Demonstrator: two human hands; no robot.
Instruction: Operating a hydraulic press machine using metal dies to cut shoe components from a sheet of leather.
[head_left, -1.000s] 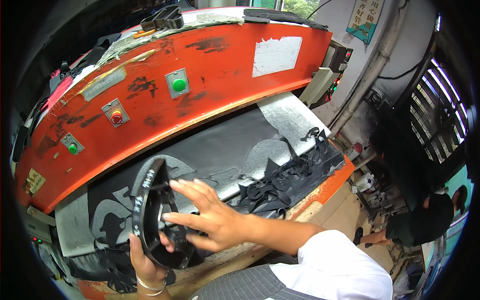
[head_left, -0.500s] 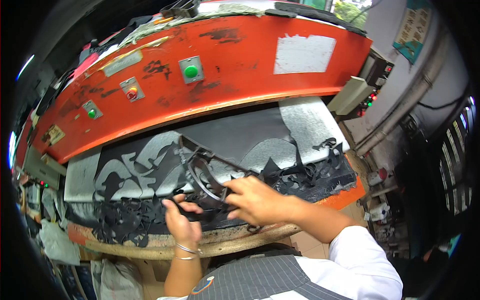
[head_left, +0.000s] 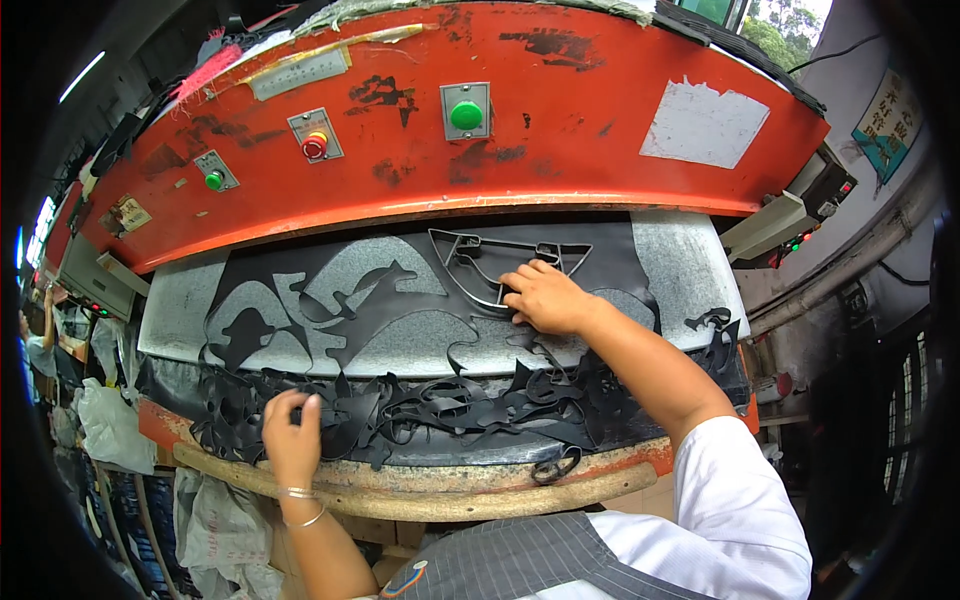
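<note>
1. Head view, looking down on a grey cutting bed under the orange press head of a die-cutting machine.
2. Right hand reaching far over the bed, fingers pressed flat on the near edge of a metal cutting die; fingers spread loosely, resting on the frame and not wrapped round it.
3. Cutting die lying flat at the back of the bed, right of its middle, directly beneath the lower lip of the press head, on top of a black sheet of material.
4. Black sheet spread across most of the bed, already riddled with curved cut-out holes (grey bed showing through them).
5. Left hand at the front left edge of the bed, fingers curled and gripping a tangle of black offcut strips; thin bangles on the wrist.
6. Offcut strips heaped along the whole front edge of the bed, hanging over a worn wooden rail just below it.
7. Above the bed, on the press head: a green button, a red button, a smaller green button to the left, and a pale patch to the right.
</note>
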